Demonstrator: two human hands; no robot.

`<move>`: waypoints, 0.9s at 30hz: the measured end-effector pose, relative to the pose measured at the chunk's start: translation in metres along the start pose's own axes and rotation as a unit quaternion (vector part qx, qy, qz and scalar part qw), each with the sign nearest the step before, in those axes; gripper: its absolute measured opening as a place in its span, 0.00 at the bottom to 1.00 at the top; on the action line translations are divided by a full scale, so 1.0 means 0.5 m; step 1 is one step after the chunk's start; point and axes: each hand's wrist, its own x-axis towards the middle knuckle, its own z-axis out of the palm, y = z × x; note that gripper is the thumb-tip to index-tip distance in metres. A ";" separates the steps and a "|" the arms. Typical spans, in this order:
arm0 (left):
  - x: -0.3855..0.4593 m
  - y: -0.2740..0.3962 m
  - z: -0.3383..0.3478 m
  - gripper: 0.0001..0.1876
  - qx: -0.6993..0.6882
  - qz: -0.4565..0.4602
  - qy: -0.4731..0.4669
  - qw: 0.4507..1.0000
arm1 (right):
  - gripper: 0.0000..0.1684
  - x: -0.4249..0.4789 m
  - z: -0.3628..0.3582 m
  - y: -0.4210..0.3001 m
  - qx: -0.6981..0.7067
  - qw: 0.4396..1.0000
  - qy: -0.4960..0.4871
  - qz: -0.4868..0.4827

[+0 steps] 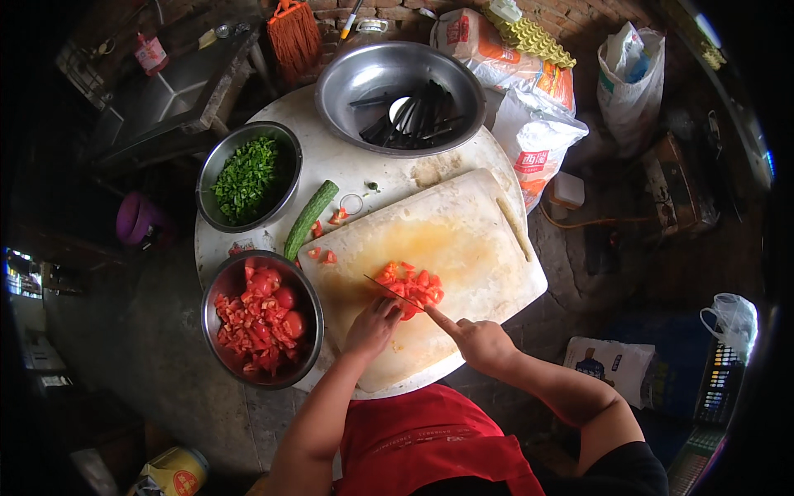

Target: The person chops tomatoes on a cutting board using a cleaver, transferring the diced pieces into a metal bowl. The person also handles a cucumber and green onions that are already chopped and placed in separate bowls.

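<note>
My right hand (481,341) is closed around the handle of a kitchen knife (394,292), its index finger stretched along the blade. The blade lies across a heap of chopped tomato (423,285) on a worn cutting board (459,248). My left hand (376,325) rests with bent fingers against the tomato on the near side of the blade; whether it grips a piece is hidden. Left of the board, a steel bowl (209,335) holds cut tomato and several larger tomato pieces. A green cucumber (312,217) lies beside the board's left edge, near small tomato scraps (330,256).
A steel bowl of chopped greens (245,180) and a wide steel basin (338,80) with dark strips stand on the round white table (273,118). Sacks (539,149) stand behind right. A sink (180,93) is at upper left, a black crate (719,378) at lower right.
</note>
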 end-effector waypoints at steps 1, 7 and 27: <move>0.007 -0.002 0.004 0.11 0.002 0.007 0.011 1.000 | 0.46 0.013 0.006 -0.011 -0.010 1.000 -0.003 0.012; 0.010 -0.004 0.021 0.11 -0.007 0.007 0.010 1.000 | 0.46 0.097 0.064 -0.014 0.029 0.991 0.127 -0.019; -0.018 0.002 0.035 0.12 0.034 0.016 0.020 0.999 | 0.37 0.094 0.100 -0.015 0.092 0.988 0.117 -0.034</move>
